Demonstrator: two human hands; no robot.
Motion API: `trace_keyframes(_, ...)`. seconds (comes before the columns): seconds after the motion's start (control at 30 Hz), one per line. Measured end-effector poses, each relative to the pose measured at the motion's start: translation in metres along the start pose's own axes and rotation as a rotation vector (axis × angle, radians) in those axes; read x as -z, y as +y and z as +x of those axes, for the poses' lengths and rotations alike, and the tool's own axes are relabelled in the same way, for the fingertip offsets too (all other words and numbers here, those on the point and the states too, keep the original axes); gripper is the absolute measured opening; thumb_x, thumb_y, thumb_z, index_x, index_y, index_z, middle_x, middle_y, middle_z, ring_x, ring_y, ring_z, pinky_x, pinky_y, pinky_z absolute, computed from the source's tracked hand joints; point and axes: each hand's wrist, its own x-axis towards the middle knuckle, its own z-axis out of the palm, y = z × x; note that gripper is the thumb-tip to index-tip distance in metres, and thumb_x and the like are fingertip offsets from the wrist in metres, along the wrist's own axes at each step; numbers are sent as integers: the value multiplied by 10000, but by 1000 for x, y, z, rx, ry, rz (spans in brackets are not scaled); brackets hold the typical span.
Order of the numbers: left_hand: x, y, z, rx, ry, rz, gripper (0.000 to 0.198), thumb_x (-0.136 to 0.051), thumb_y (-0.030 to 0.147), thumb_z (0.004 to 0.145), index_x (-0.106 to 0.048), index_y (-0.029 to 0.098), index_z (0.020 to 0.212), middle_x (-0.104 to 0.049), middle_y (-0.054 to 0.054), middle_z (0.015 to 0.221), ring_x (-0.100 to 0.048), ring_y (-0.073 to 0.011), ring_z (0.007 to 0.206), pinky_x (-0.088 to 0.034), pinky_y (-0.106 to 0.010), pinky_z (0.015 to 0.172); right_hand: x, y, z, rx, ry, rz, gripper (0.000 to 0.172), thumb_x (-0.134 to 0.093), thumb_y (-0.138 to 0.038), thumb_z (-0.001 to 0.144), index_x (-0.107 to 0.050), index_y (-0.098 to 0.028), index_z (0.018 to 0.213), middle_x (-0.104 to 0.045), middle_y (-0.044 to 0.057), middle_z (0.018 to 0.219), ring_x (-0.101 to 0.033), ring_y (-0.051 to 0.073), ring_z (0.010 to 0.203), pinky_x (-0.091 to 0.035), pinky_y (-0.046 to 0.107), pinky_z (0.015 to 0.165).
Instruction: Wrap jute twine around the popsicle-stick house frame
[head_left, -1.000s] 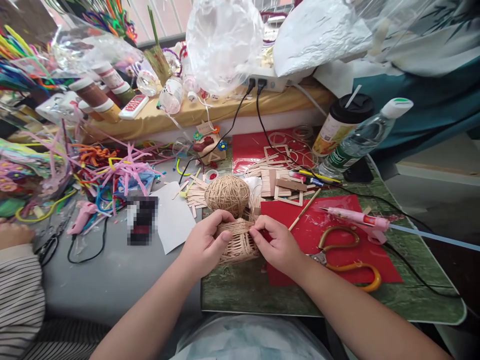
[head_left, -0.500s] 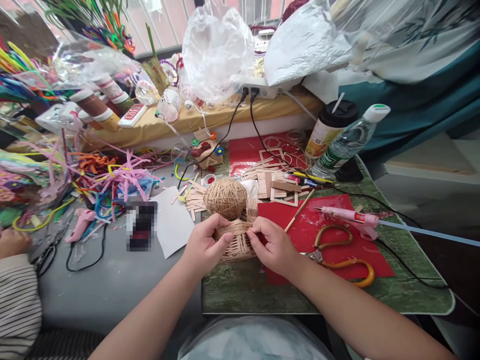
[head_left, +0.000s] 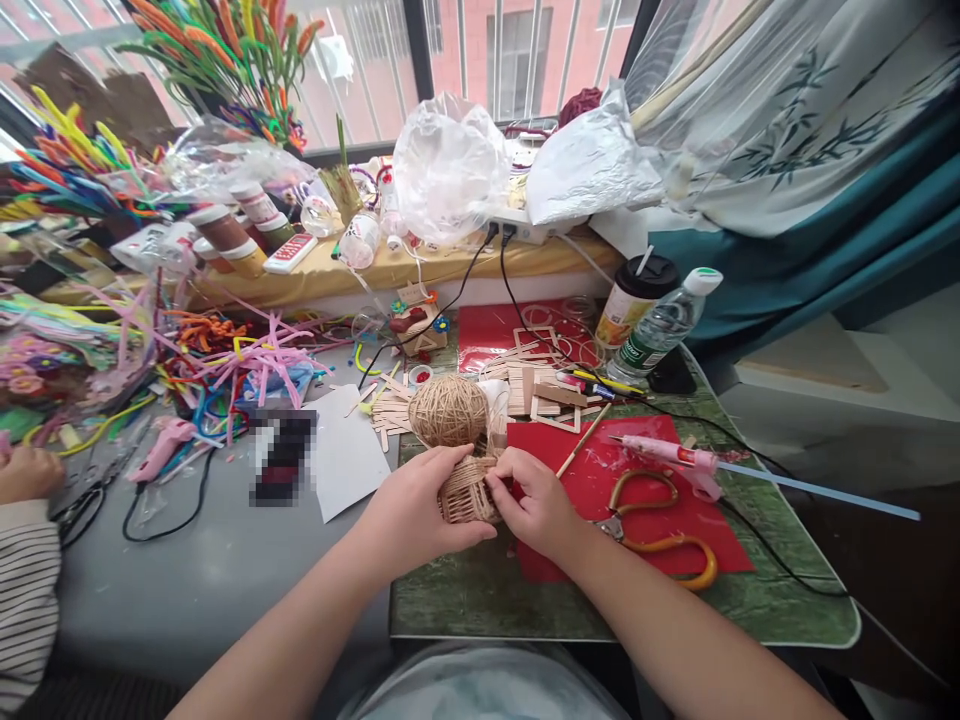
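Note:
My left hand (head_left: 412,510) wraps around a small twine-wound basket form (head_left: 466,490) and holds it on the green mat (head_left: 600,600). My right hand (head_left: 534,505) pinches the twine at the form's right side with thumb and forefinger. A ball of brown twine (head_left: 448,410) sits just behind the form, touching it. Both hands are closed on the piece.
A red sheet (head_left: 660,500) to the right carries orange-handled scissors (head_left: 664,545) and a pink glue gun (head_left: 671,457). Wooden sticks (head_left: 536,375), a cup (head_left: 626,300) and a bottle (head_left: 660,325) stand behind. Pipe cleaners (head_left: 225,345) crowd the left. Another person's hand (head_left: 26,470) rests at far left.
The view has tilted upward and pulled back, revealing the window. My hands have turned the twine form slightly, and my left hand now covers more of it.

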Motion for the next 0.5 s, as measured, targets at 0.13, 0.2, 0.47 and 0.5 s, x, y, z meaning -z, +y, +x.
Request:
trace_keyframes(0.13,-2,0,-2,42,-2,9,792,-884,431,738,-567,241,1439,-713,-123,1379,-720,-355,1209,-586,-501,1041,4,2,1,70,-13,2,148,-542,-226,1066,-599,-247,930,-621,32,840,-603,204,793,-529,367,751)
trace_keyframes(0.2,-2,-2,-3,62,3,-18,741,-872,417,740,-581,241,1399,-724,-120,1347,-719,-351,1201,-589,-498,1031,6,5,1,104,-20,15,119,-565,-221,1060,-614,-251,956,-648,41,856,-626,212,813,-544,379,764)
trace_keyframes(0.47,-10,-23,-14,46,106,-247,733,-889,406,685,-600,247,1340,-718,-127,1300,-711,-347,1178,-575,-496,1043,11,4,2,102,-31,45,102,-599,-216,1048,-627,-254,957,-665,45,849,-632,214,791,-545,392,759)
trace_keyframes(0.5,-14,-27,-16,45,135,-291,737,-892,429,685,-604,244,1337,-716,-131,1297,-709,-349,1180,-571,-501,1050,11,4,2,98,-24,50,108,-596,-212,1048,-625,-255,953,-659,44,844,-628,214,787,-542,389,751)
